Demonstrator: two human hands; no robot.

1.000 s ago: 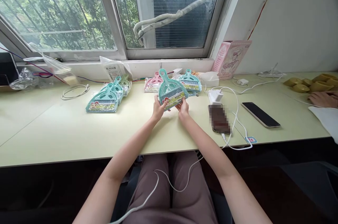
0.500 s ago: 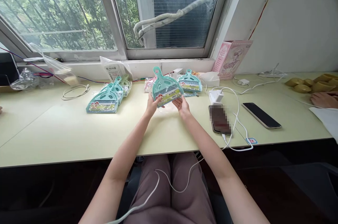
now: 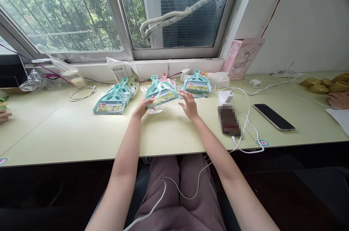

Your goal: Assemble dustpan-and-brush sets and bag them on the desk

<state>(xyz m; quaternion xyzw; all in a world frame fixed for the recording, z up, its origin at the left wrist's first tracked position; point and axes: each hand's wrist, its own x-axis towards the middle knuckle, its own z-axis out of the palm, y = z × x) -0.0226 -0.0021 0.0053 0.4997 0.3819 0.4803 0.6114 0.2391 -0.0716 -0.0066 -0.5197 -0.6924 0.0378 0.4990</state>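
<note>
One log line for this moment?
left hand: holding teal dustpan set | right hand: open near its edge | pink set: behind it

Lettering on the dustpan label (image 3: pixel 165 97) and pink box (image 3: pixel 243 59) is unreadable.

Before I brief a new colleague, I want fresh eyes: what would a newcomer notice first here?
Probably the turquoise dustpan set, mid-picture in the left hand, with the right hand open beside it. Then comes the pink box standing at the back of the table, to the right.
</note>
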